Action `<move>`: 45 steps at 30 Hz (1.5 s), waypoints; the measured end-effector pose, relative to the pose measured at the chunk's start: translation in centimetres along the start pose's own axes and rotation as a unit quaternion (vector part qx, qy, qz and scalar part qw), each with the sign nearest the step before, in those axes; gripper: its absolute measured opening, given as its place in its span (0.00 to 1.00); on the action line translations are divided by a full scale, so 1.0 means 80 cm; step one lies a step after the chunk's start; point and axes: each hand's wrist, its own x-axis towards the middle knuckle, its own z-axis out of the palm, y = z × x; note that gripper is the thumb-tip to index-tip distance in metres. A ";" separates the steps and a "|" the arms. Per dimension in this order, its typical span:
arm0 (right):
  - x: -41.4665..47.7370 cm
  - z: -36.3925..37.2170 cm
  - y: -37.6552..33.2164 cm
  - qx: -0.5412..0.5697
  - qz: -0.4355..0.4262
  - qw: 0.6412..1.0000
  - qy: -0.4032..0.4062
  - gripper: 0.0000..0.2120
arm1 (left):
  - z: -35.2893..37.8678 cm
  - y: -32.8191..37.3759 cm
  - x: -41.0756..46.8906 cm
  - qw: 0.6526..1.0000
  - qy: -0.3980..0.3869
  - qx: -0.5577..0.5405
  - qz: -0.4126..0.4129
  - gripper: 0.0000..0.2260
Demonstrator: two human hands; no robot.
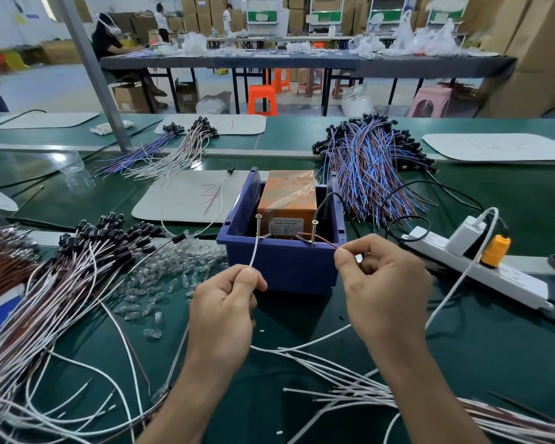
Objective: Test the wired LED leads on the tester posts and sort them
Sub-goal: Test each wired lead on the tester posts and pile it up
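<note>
While loose white leads [350, 386] are fanning across the green bench [302, 331] at the bottom right of the frame, the left grip [225, 302] at lower centre is pinching a white lead [253, 254] between thumb and curled forefinger. That lead is running straight up to the left tester post [258, 225], meeting it near its base. Just right of centre, the right grip [385, 283] is closing thumb and fingertips on a brown lead [326, 242], which is reaching across to the foot of the right tester post [314, 230]. Both posts are standing upright as screws on the near wall of a blue bin [279, 264], and an orange tester box [287, 200] wrapped in clear tape is sitting inside it. At the left, a heap of black-capped leads [93, 251] is lying beside scattered clear LEDs [180, 261]. At the right, a white power strip [481, 267] is lying with plugs in it. Farther back, a grey mat [186, 197] with red marks is lying behind the bin's left side, and a bundle of blue and brown leads [372, 168] is spreading across the upper right.
</note>
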 end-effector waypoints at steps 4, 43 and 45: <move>0.000 0.001 -0.002 -0.013 -0.001 1.000 -0.002 0.10 | -0.001 -0.002 0.000 1.000 -0.003 -0.004 0.001 0.13; -0.003 0.008 0.001 0.047 -0.004 0.996 0.070 0.08 | -0.001 -0.006 0.005 0.999 -0.013 -0.028 -0.022 0.18; -0.002 0.009 0.001 0.041 -0.006 0.997 0.069 0.07 | 0.000 -0.005 0.004 0.999 -0.015 -0.027 -0.022 0.18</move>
